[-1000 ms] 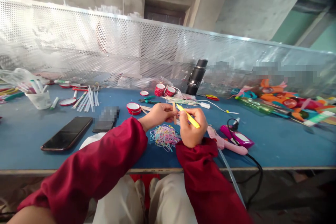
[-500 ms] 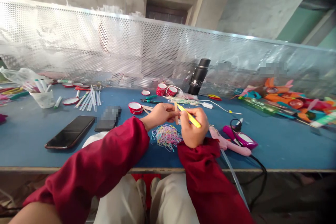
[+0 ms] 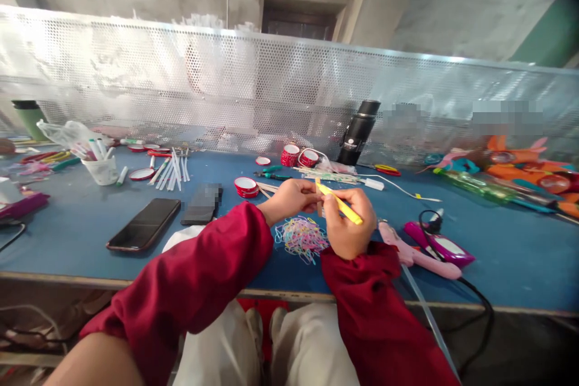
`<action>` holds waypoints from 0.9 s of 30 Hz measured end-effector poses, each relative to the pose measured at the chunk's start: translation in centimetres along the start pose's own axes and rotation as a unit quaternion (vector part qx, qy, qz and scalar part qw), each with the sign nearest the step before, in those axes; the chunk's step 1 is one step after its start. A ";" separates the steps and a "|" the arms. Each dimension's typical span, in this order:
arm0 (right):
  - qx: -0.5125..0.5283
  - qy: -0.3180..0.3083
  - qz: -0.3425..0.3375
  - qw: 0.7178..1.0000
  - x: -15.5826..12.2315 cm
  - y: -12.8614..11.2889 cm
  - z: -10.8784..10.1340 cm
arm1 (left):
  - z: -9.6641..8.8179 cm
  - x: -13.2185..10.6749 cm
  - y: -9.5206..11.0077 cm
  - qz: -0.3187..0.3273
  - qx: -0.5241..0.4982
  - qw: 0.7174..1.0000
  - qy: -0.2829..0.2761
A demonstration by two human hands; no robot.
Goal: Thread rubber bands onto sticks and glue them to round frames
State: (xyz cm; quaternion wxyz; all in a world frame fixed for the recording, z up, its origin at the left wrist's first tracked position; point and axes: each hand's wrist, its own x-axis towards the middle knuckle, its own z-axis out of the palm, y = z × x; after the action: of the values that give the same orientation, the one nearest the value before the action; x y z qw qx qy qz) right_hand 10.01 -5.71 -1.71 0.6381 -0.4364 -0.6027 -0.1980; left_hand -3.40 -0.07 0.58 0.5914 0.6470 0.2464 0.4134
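Note:
Above the blue table, my left hand (image 3: 294, 199) is closed, its thumb and fingers pinching a flat wooden craft stick (image 3: 319, 208) held roughly upright. My right hand (image 3: 350, 234) is wrapped round a yellow marker (image 3: 349, 211), which slants up to the left. The marker's upper end lies against or just in front of the stick's top; contact is hard to tell. Just below the hands sits a loose pile of pastel rubber bands (image 3: 302, 239). Fingers hide part of the stick.
Right of my hands lie a pink glue gun (image 3: 414, 253) and a purple device (image 3: 446, 245) with a black cord. To the left are two phones, the nearer one black (image 3: 145, 224). Small red drums (image 3: 246, 188), pliers (image 3: 269, 175) and a black flask (image 3: 359, 132) stand farther back.
The whole view has swung left, so everything sits farther right in the picture. Both hands keep their hold, and the marker still meets the stick's upper part.

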 end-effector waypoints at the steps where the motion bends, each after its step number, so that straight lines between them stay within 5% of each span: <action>1: -0.002 0.005 0.005 1.000 0.0 0.0 0.0 | 0.0 0.0 0.1 -0.005 -0.002 1.000 0.002; 10: -0.018 -0.005 -0.025 1.000 -0.1 0.4 0.3 | 0.1 0.4 -0.4 -0.029 -0.040 0.999 0.005; 27: -0.013 0.011 0.019 1.000 0.0 0.1 0.0 | -0.3 -0.1 0.0 -0.042 -0.031 0.998 0.038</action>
State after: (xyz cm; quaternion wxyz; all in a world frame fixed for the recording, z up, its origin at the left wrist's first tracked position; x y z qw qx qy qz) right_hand 10.12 -5.70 -1.77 0.6427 -0.4538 -0.5845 -0.1985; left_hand -3.69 -0.05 0.58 0.6180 0.6016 0.2825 0.4199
